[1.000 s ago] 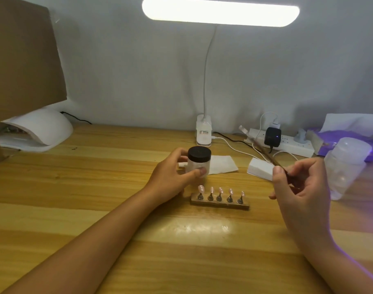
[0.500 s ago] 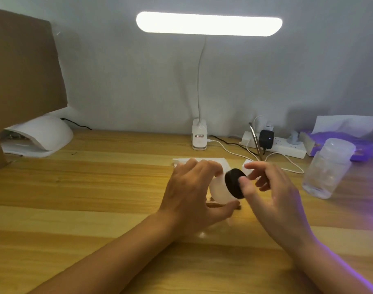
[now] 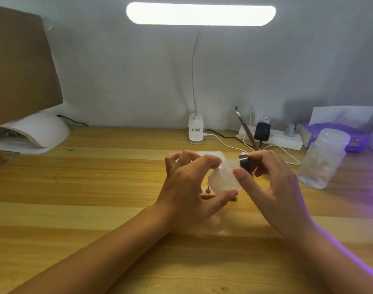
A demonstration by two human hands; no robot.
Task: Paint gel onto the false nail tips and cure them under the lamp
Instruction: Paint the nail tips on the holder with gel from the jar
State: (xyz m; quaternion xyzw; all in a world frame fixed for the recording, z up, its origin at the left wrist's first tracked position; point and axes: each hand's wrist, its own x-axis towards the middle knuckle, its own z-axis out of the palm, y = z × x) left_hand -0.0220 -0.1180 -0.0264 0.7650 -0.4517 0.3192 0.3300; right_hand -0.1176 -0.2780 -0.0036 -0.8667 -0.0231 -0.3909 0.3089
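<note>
The small white jar (image 3: 223, 177) is up off the table (image 3: 96, 187), lying on its side between the two hands. The left hand (image 3: 187, 183) holds it, with the fingers curled over the top and the thumb tucked under the bottom. The jar's long way runs left to right, so its black lid (image 3: 246, 162) points straight at the right hand (image 3: 272, 183). That hand is the near one for the lid, and its thumb and fingers are bent round the lid and pinch it. A thin brush (image 3: 245, 128) sticks up and away from behind those same fingers. It looks like the right hand has it too, but how it is held is hidden. I think the lid is about to be twisted off, so the left hand has to keep the jar from turning while the right hand turns the lid. Just under the hands sits the wooden block (image 3: 206, 195) for the nail tips, mostly hidden. The white nail lamp (image 3: 36, 132) sits far off at the left back of the table.
</note>
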